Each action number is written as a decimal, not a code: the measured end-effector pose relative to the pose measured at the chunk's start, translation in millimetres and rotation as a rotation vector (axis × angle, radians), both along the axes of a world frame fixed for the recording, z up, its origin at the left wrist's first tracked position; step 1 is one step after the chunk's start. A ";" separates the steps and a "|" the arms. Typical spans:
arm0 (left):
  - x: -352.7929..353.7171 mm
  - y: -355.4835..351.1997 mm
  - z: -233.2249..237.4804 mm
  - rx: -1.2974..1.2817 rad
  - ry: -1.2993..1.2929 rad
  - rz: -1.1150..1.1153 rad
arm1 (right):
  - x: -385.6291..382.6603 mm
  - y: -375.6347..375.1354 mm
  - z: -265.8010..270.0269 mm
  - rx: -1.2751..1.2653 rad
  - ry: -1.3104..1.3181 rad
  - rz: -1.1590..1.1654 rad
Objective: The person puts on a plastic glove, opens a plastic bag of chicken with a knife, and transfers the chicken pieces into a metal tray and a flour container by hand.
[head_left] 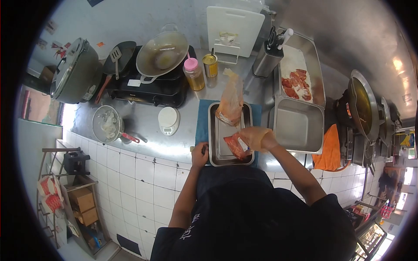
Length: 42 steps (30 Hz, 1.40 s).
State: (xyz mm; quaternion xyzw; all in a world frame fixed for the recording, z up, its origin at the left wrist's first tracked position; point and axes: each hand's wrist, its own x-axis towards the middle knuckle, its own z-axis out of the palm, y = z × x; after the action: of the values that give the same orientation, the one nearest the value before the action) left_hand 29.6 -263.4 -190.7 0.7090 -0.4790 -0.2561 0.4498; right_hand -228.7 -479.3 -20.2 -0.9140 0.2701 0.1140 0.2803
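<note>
My right hand (260, 138), in a thin orange-tinted plastic glove, is closed on a red piece that looks like raw meat (235, 147), with a white and blue patch beside the fingers. It is over the lower half of a steel tray (212, 130). A tinted plastic bag (230, 101) with an orange-pink content stands at the tray's far end. Bare and curled, my left hand (200, 155) rests by the tray's near left side at the counter edge; what its fingers hold, if anything, is hidden. Under the tray lies a blue cloth (203, 117).
To the right stand an empty steel pan (298, 122) and a pan (320, 82) holding white powder and red meat. Left are a white scale (169, 121), a strainer (107, 124), and a stove (152, 93) with a wok (162, 56). A pink-lidded jar (194, 75) stands behind.
</note>
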 end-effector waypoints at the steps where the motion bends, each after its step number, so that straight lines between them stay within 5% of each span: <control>1: 1.0 0.1 0.4 0.008 0.001 0.002 | 13.9 3.7 6.2 -0.090 0.075 0.059; 4: 2.2 1.4 -4.4 -0.005 0.008 0.016 | 41.6 -2.9 16.6 0.068 0.478 0.109; 11: 1.7 1.4 -11.1 0.009 0.052 0.038 | 31.3 -8.7 -38.9 0.098 0.235 0.187; 19: 2.0 3.5 -2.4 0.000 0.047 0.037 | 13.0 -10.4 40.3 0.096 0.212 0.125; 26: 1.2 0.4 -5.1 -0.074 0.025 0.027 | -120.4 -90.3 75.9 0.903 -0.181 -0.456; 29: 1.2 0.7 -8.4 -0.037 0.007 0.025 | -132.8 -112.8 85.6 0.578 -0.460 -0.774; 32: 1.7 1.3 -9.6 -0.035 0.001 0.020 | -131.2 -122.8 72.4 -0.008 -0.735 -0.917; 34: 2.0 0.5 -11.6 -0.038 0.004 0.020 | -138.7 -119.9 44.0 -0.050 -0.842 -0.922; 38: 2.3 1.1 -7.1 -0.026 0.025 0.013 | -156.0 -113.1 45.0 0.450 -0.466 -0.886; 41: 1.7 0.2 -3.8 -0.015 0.031 0.019 | -145.7 -97.9 36.6 0.705 -0.255 -0.647; 42: 2.2 0.3 -4.4 -0.005 0.026 0.012 | -134.7 -90.6 38.3 0.615 -0.204 -0.578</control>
State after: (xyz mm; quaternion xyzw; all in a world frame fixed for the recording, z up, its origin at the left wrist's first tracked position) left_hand 31.9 -263.2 -195.1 0.7072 -0.4695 -0.2615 0.4595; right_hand -363.4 -569.9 18.1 -0.6812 0.4394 0.0151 0.5854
